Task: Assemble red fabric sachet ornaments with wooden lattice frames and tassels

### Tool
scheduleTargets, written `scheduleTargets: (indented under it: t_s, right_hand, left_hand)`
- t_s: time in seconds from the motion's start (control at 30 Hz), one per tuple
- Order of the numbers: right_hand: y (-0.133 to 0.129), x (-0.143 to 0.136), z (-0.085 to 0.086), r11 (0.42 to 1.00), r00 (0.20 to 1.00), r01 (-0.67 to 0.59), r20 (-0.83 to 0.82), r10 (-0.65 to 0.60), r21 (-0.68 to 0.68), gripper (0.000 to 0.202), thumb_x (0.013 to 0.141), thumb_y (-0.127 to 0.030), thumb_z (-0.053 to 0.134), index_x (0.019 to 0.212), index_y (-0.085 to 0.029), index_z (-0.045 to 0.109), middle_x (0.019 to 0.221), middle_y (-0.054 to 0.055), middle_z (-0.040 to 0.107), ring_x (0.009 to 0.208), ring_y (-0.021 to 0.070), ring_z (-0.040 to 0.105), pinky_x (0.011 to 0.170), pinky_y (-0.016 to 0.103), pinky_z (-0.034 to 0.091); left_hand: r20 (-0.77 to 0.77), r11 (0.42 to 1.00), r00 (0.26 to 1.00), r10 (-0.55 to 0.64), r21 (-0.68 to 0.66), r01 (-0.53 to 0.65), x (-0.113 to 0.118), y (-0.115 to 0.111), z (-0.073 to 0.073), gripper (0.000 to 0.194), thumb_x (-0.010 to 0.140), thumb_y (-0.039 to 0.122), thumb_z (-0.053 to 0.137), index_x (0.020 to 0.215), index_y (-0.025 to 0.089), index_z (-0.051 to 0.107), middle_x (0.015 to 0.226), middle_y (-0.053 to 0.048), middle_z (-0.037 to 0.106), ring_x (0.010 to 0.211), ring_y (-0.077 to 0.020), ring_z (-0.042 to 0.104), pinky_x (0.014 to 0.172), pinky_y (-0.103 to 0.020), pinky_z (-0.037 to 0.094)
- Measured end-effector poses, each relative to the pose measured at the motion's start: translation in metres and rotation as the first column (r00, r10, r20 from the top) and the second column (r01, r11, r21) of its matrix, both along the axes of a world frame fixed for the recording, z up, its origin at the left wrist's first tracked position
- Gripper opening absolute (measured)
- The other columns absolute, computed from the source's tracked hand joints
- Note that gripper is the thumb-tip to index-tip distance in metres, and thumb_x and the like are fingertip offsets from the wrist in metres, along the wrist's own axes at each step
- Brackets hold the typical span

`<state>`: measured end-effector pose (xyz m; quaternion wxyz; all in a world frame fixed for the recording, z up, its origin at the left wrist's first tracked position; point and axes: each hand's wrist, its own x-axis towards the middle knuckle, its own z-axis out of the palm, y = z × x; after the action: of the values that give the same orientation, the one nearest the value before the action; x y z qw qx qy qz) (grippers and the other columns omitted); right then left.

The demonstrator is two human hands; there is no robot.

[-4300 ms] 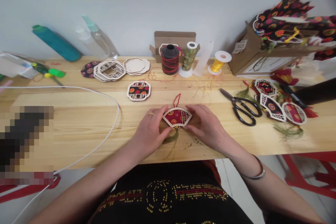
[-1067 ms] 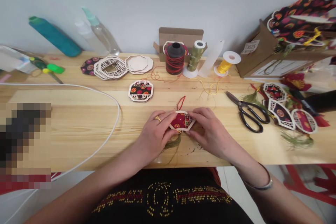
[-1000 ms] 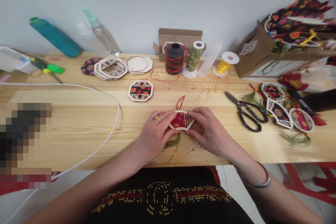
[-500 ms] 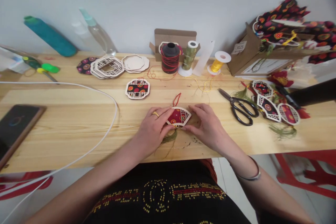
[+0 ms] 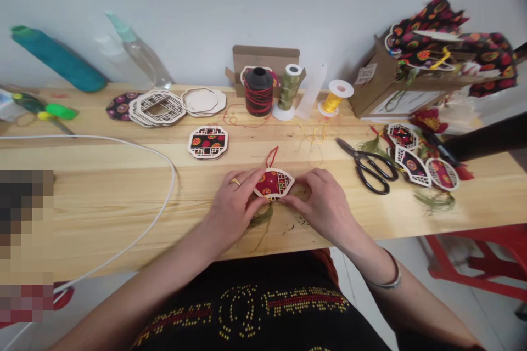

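Note:
A fan-shaped pendant (image 5: 269, 182) with a pale lattice frame and red patterned fabric lies near the table's front edge. A red cord loop (image 5: 272, 157) sticks up from its top, and an olive-green tassel (image 5: 261, 218) hangs from its lower edge. My left hand (image 5: 230, 203), with a ring on one finger, grips the pendant's left end, thumb below and fingers on top. At the right corner my right hand (image 5: 325, 200) holds it between thumb and index finger. Part of the tassel is hidden behind my left hand.
Black-handled scissors (image 5: 370, 167) and several finished pendants (image 5: 414, 165) lie to the right. Lattice frames (image 5: 160, 108) and a fabric-backed piece (image 5: 208, 141) sit left. Thread spools (image 5: 259, 93) stand behind, near a cardboard box (image 5: 370, 82). A white cable (image 5: 171, 175) curves across the left.
The whole view has shifted slightly, so things on the table appear a little further left. Both hands keep their hold on the pendant, with little visible movement.

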<state>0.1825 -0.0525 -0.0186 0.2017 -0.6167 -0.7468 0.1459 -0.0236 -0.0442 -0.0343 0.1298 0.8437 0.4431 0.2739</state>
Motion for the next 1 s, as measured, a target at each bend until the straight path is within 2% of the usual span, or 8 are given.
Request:
scheduleTargets:
  t_s: [0.2, 0.53, 0.73, 1.0]
  right_hand:
    - [-0.0017, -0.0003, -0.0007, 1.0, 1.0, 0.02, 0.015, -0.02, 0.012, 0.036, 0.07, -0.045, 0.076, 0.083, -0.013, 0.068, 0.08, 0.009, 0.065, 0.078, 0.0225, 0.059, 0.07, 0.034, 0.047]
    - [-0.0013, -0.002, -0.0028, 0.999, 1.0, 0.013, -0.006, -0.013, 0.05, 0.033, 0.071, -0.043, 0.076, 0.086, -0.014, 0.069, 0.077, 0.007, 0.066, 0.079, 0.022, 0.059, 0.07, 0.032, 0.046]
    - [-0.0002, -0.002, -0.0012, 1.0, 0.999, 0.011, -0.033, -0.011, 0.011, 0.032, 0.071, -0.041, 0.076, 0.085, -0.015, 0.068, 0.079, 0.006, 0.066, 0.079, 0.0212, 0.059, 0.07, 0.032, 0.045]
    - [0.0004, -0.0011, 0.0, 1.0, 0.999, 0.008, -0.042, -0.008, -0.008, 0.032, 0.07, -0.039, 0.077, 0.089, -0.015, 0.068, 0.081, 0.007, 0.066, 0.08, 0.0218, 0.059, 0.07, 0.033, 0.046]
  left_hand:
    - [-0.004, 0.999, 1.0, -0.005, 0.037, 0.005, -0.0001, 0.0012, 0.0006, 0.051, 0.088, 0.026, 0.059, 0.136, 0.017, 0.043, 0.126, -0.014, 0.062, 0.113, -0.0249, 0.058, 0.096, -0.046, 0.045]
    - [-0.042, 1.0, 0.999, 0.017, -0.011, -0.017, -0.0013, 0.0032, 0.0004, 0.052, 0.086, 0.028, 0.061, 0.135, 0.019, 0.045, 0.124, -0.011, 0.064, 0.108, -0.026, 0.057, 0.095, -0.046, 0.045]
    - [-0.024, 1.0, 1.0, 0.012, -0.021, -0.012, -0.0021, 0.0043, 0.0002, 0.053, 0.085, 0.027, 0.063, 0.135, 0.023, 0.045, 0.121, -0.008, 0.066, 0.108, -0.0249, 0.057, 0.094, -0.046, 0.046]
    - [-0.02, 0.987, 0.998, 0.06, -0.151, -0.062, -0.0012, 0.0044, 0.0043, 0.054, 0.081, 0.026, 0.067, 0.131, 0.021, 0.049, 0.121, -0.008, 0.065, 0.113, -0.0254, 0.053, 0.096, -0.044, 0.046]
